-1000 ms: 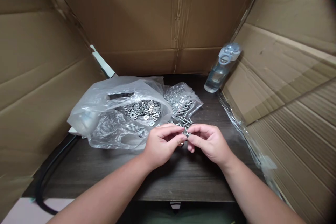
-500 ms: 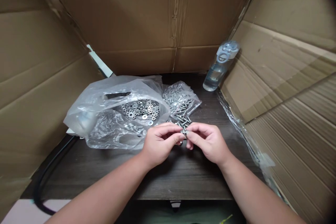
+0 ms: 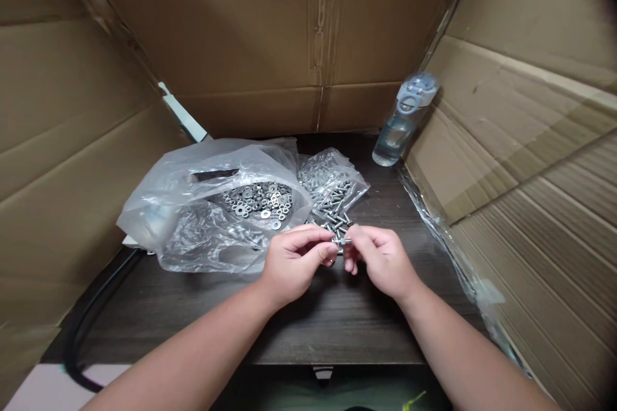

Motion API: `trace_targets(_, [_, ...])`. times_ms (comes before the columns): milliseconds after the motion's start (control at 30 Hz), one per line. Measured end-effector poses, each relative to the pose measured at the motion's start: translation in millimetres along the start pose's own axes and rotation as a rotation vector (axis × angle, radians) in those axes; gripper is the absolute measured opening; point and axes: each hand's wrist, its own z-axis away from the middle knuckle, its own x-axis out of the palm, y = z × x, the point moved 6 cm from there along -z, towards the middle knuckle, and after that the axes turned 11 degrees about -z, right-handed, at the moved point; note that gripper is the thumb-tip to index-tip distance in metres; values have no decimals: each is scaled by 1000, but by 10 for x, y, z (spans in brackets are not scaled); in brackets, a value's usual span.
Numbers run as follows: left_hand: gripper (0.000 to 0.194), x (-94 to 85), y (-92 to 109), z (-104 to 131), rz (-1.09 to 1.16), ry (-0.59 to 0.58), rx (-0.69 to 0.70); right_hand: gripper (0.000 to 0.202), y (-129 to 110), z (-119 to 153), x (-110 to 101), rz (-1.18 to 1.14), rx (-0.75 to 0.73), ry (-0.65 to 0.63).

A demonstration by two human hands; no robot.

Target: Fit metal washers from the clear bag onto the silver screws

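Two bare hands meet over the middle of a dark table (image 3: pixel 337 340). Left hand (image 3: pixel 294 264): thumb and forefinger clamped on the left end of a small metal bolt (image 3: pixel 348 241). The bolt lies roughly level, its free end pointing right; what seems to be a nut (image 3: pixel 342 241) sits along it, too small to be sure from where I stand. Right hand (image 3: pixel 383 260): thumb and forefinger close together at the bolt's right end; cannot tell whether they pinch it or only rest against it. Its other fingers curl beneath.

Just beyond the fingers, a heap of loose bolts (image 3: pixel 335 207), spilling toward me from a small clear bag (image 3: pixel 332 167). Left of that, a large milky bag (image 3: pixel 226 157) lies on its side, mouth open, with washers and nuts (image 3: pixel 260 199) showing inside.

Far right, a water bottle (image 3: pixel 402 122) leans by the cardboard wall (image 3: pixel 520 115), part filled. Far left, a white strip (image 3: pixel 186 118) slants behind the large bag. Near left, a black cable (image 3: pixel 77 337) curves down past the table edge.
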Motion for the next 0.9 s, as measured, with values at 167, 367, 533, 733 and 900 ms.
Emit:
trace_targets(167, [9, 0, -16, -1, 9, -7, -25, 27, -28, 1, 49, -126, -25, -46])
trace_targets(367, [9, 15, -9, -2, -51, -8, -6, 41, 8, -15, 20, 55, 18, 17])
trace_targets(533, [10, 14, -46, -9, 6, -1, -37, 29, -21, -3, 62, -118, 4, -56])
trace_targets(733, [9, 23, -82, -2, 35, 10, -108, 39, 29, -3, 58, 64, 54, -59])
trace_targets(900, [12, 33, -105, -2, 87, 19, -131, 27, -5, -2, 25, -94, -9, -28])
